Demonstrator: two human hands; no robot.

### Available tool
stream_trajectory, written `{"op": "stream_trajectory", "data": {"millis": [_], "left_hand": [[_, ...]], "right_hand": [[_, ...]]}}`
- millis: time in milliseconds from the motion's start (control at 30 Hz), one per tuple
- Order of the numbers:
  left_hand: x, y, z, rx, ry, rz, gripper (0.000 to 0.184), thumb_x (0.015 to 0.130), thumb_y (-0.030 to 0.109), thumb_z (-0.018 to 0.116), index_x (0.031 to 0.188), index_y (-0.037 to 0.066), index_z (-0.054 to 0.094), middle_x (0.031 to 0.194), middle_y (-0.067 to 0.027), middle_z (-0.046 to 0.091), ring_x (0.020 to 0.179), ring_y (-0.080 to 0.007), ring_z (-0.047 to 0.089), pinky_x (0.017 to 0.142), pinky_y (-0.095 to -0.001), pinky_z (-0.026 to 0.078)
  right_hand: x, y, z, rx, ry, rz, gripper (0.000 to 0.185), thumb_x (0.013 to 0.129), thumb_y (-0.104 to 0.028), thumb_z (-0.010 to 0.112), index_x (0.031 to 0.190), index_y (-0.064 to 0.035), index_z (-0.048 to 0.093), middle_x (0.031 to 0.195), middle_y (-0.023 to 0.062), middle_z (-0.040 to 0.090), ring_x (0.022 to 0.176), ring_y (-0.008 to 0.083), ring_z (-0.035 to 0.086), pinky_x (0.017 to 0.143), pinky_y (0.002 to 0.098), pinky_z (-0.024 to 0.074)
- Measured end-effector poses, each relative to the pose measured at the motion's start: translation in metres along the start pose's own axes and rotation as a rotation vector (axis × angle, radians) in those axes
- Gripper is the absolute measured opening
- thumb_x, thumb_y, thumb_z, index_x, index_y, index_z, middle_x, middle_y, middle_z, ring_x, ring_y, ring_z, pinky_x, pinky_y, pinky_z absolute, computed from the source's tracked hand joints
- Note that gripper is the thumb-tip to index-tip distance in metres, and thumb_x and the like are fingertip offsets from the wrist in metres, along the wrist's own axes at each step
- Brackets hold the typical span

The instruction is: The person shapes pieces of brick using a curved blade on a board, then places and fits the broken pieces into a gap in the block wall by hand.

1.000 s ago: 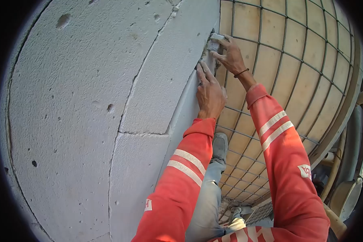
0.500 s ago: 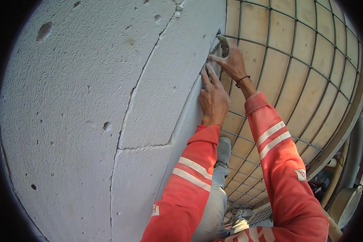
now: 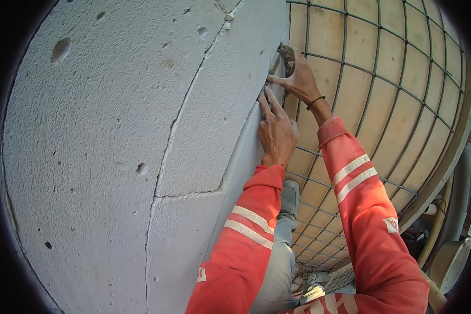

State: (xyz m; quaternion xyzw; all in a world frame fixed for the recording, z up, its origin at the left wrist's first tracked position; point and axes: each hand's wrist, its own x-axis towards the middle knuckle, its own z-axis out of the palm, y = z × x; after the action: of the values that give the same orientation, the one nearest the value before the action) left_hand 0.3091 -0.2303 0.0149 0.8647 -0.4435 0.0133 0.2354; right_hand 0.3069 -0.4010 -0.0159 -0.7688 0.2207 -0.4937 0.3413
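Note:
A light grey block wall point(image 3: 193, 120) fills the left side, with cracked joints running between its blocks. High on its right edge, my right hand point(image 3: 301, 81) curves its thumb and fingers round a rough grey piece point(image 3: 288, 62) lodged at the edge. Whether the piece is mortar or a broken chip I cannot tell. Just below, my left hand point(image 3: 278, 135) reaches up with its fingers stretched out, the tips touching the block edge near the right thumb. What lies under those fingertips is hidden.
To the right, a grid of steel rebar point(image 3: 374, 73) stands in front of pale boards point(image 3: 361, 99). A wooden beam point(image 3: 434, 183) borders the boards. Below my arms show a grey shoe point(image 3: 290, 199) and trouser leg. A pale round-rimmed container point(image 3: 450, 264) sits at lower right.
The view has shifted slightly. My right fingers have moved a little, and more of the rough grey piece shows between them. My left hand stays at the edge.

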Motion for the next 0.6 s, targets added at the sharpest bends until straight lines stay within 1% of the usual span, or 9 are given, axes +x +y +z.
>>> {"op": "stream_trajectory", "data": {"millis": [67, 133, 300, 367, 400, 433, 500, 533, 600], "left_hand": [[-0.004, 0.001, -0.002, -0.061, 0.019, 0.022, 0.092, 0.078, 0.012, 0.072, 0.152, -0.008, 0.021, 0.154, -0.0306, 0.027, 0.094, -0.0463, 0.068, 0.078, -0.0472, 0.058], [-0.012, 0.007, -0.010, -0.052, -0.026, 0.004, 0.092, 0.077, 0.013, 0.073, 0.151, -0.007, 0.023, 0.154, -0.0306, 0.027, 0.100, -0.0464, 0.067, 0.085, -0.0477, 0.057], [-0.055, 0.025, -0.027, -0.086, -0.107, 0.041, 0.089, 0.078, 0.017, 0.075, 0.150, -0.004, 0.028, 0.152, -0.0284, 0.031, 0.111, -0.0474, 0.061, 0.094, -0.0501, 0.053], [-0.081, 0.046, -0.040, -0.034, -0.307, -0.021, 0.085, 0.078, 0.021, 0.076, 0.149, 0.001, 0.033, 0.151, -0.0256, 0.034, 0.112, -0.0470, 0.061, 0.094, -0.0498, 0.053], [-0.098, 0.051, -0.035, -0.025, -0.244, 0.047, 0.077, 0.079, 0.024, 0.077, 0.144, 0.002, 0.042, 0.143, -0.0242, 0.044, 0.109, -0.0451, 0.062, 0.092, -0.0496, 0.052], [-0.114, 0.060, -0.036, -0.034, -0.260, 0.076, 0.077, 0.079, 0.024, 0.077, 0.144, 0.002, 0.042, 0.143, -0.0242, 0.044, 0.109, -0.0451, 0.062, 0.092, -0.0496, 0.052], [-0.152, 0.082, -0.038, -0.186, -0.348, 0.157, 0.069, 0.080, 0.023, 0.075, 0.139, -0.001, 0.048, 0.131, -0.0230, 0.056, 0.101, -0.0432, 0.065, 0.090, -0.0482, 0.052], [-0.176, 0.093, -0.024, -0.118, -0.154, 0.338, 0.063, 0.080, 0.020, 0.073, 0.136, -0.002, 0.054, 0.116, -0.0218, 0.065, 0.091, -0.0373, 0.069, 0.086, -0.0452, 0.054], [-0.220, 0.149, -0.042, -0.249, -0.469, 0.187, 0.058, 0.080, 0.021, 0.074, 0.131, -0.001, 0.058, 0.121, -0.0206, 0.062, 0.092, -0.0315, 0.070, 0.086, -0.0430, 0.054]], "right_hand": [[-0.013, -0.011, -0.012, 0.002, 0.039, -0.043, 0.076, 0.070, -0.038, 0.087, 0.127, 0.0012, 0.055, 0.119, 0.0194, 0.065, 0.107, 0.0348, 0.064, 0.098, 0.0417, 0.0492], [-0.037, -0.019, -0.032, 0.105, 0.063, 0.061, 0.067, 0.077, -0.035, 0.083, 0.127, 0.0004, 0.056, 0.116, 0.0183, 0.066, 0.103, 0.0315, 0.065, 0.093, 0.0398, 0.0508], [-0.191, -0.046, -0.113, 0.155, 0.012, 0.603, 0.043, 0.085, -0.025, 0.076, 0.116, 0.0011, 0.063, 0.109, 0.0165, 0.069, 0.087, 0.0224, 0.067, 0.076, 0.0357, 0.0542], [-0.274, -0.073, -0.154, 0.005, 0.032, 0.674, 0.036, 0.085, -0.020, 0.075, 0.111, 0.0017, 0.064, 0.091, 0.0131, 0.071, 0.075, 0.0213, 0.070, 0.069, 0.0321, 0.0551], [-0.319, -0.088, -0.176, 0.027, 0.019, 0.757, 0.035, 0.084, -0.018, 0.075, 0.111, 0.0011, 0.064, 0.090, 0.0128, 0.072, 0.075, 0.0212, 0.071, 0.069, 0.0323, 0.0555], [-0.367, -0.102, -0.196, -0.027, 0.007, 0.812, 0.034, 0.083, -0.018, 0.075, 0.110, 0.0005, 0.065, 0.091, 0.0132, 0.073, 0.077, 0.0219, 0.071, 0.069, 0.0328, 0.0557], [-0.449, -0.146, -0.245, -0.096, -0.023, 0.920, 0.032, 0.081, -0.016, 0.075, 0.107, -0.0010, 0.065, 0.094, 0.0145, 0.073, 0.080, 0.0244, 0.072, 0.070, 0.0352, 0.0563], [-0.483, -0.173, -0.269, -0.137, -0.019, 0.946, 0.031, 0.081, -0.016, 0.075, 0.107, -0.0014, 0.066, 0.093, 0.0150, 0.073, 0.080, 0.0254, 0.072, 0.071, 0.0355, 0.0562], [-0.540, -0.229, -0.319, -0.224, 0.072, 1.045, 0.030, 0.081, -0.016, 0.075, 0.106, -0.0018, 0.066, 0.093, 0.0156, 0.072, 0.081, 0.0264, 0.072, 0.072, 0.0358, 0.0561]]}}
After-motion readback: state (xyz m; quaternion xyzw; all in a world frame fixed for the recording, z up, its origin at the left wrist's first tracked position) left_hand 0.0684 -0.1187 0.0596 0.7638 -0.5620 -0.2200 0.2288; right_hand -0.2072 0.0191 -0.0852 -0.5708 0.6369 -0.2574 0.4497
